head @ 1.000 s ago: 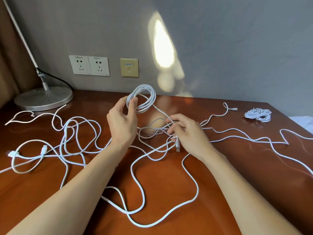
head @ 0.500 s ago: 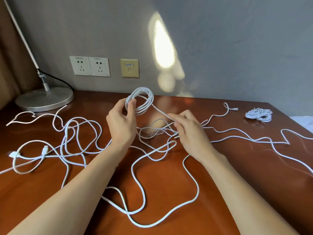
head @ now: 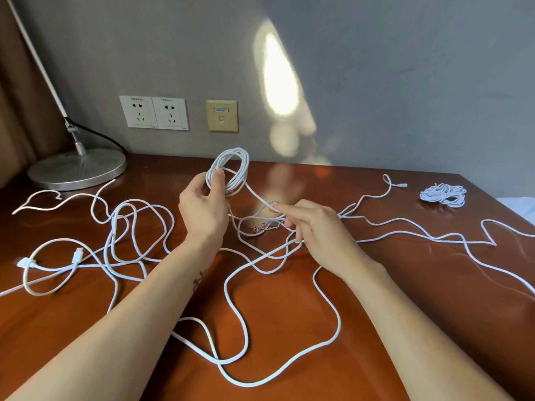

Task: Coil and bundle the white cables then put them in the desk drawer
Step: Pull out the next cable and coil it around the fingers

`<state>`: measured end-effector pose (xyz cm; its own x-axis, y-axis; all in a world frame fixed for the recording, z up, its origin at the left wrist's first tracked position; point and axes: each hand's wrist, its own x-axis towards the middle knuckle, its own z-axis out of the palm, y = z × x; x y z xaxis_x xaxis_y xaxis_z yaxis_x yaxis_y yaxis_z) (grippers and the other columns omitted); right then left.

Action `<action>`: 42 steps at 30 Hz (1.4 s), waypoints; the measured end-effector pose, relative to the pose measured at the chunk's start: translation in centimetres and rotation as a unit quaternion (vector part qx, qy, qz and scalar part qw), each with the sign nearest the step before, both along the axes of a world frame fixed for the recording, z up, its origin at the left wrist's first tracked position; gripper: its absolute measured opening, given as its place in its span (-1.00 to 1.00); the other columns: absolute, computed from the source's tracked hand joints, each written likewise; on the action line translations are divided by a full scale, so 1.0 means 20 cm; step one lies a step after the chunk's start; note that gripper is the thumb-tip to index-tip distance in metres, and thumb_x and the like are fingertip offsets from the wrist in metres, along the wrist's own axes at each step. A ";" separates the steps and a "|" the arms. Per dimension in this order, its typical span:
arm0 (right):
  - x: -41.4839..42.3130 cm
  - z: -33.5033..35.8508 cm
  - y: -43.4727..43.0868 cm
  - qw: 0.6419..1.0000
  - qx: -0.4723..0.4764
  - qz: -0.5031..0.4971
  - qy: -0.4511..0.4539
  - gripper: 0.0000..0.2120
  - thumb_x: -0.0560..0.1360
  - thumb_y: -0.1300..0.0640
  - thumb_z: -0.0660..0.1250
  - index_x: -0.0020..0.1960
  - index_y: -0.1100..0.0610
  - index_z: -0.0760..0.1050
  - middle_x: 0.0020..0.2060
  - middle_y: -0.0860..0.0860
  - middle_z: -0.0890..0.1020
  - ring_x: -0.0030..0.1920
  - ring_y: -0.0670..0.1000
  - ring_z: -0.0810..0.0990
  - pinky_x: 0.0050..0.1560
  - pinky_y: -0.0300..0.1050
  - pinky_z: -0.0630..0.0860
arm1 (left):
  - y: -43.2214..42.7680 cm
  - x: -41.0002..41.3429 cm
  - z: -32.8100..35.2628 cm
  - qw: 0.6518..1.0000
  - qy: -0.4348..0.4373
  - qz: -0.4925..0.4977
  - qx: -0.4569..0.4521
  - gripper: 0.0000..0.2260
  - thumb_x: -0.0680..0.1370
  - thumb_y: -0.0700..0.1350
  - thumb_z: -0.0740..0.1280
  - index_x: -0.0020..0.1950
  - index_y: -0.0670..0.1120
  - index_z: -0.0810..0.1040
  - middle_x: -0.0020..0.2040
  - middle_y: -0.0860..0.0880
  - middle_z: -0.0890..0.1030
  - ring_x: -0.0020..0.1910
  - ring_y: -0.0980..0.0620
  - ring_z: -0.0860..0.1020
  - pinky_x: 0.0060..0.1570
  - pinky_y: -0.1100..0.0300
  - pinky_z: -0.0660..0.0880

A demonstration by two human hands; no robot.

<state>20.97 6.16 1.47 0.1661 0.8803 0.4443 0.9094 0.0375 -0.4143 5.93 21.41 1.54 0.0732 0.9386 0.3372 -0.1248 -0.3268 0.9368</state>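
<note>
Head view: one held coil (head: 228, 172), one finished bundle (head: 442, 195), perhaps several loose cables (head: 139, 227).

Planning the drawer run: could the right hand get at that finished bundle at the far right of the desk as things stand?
Probably yes. The bare desk between the right hand and the finished bundle holds only flat loose cables, but the hand is pinching a strand and must drop it first.

Our two bare hands, raised side by side

Our left hand (head: 204, 208) is upright, thumb and fingers pinched shut; our right hand (head: 315, 227) lies lower, fingertips (head: 279, 209) pinched together, both forearms reaching forward.
</note>
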 end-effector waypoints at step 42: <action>-0.06 0.02 0.03 0.931 0.222 -0.143 0.253 -0.79 0.72 0.05 0.20 -0.03 -0.01 0.56 -0.42 -0.14 0.50 -0.35 -0.10 0.49 -0.19 0.05 0.52 | -0.16 0.05 -0.02 0.863 0.265 -0.254 0.348 -0.81 0.73 -0.07 0.19 -0.02 -0.08 0.52 -0.21 0.06 0.53 -0.22 0.02 0.50 -0.21 0.15 0.42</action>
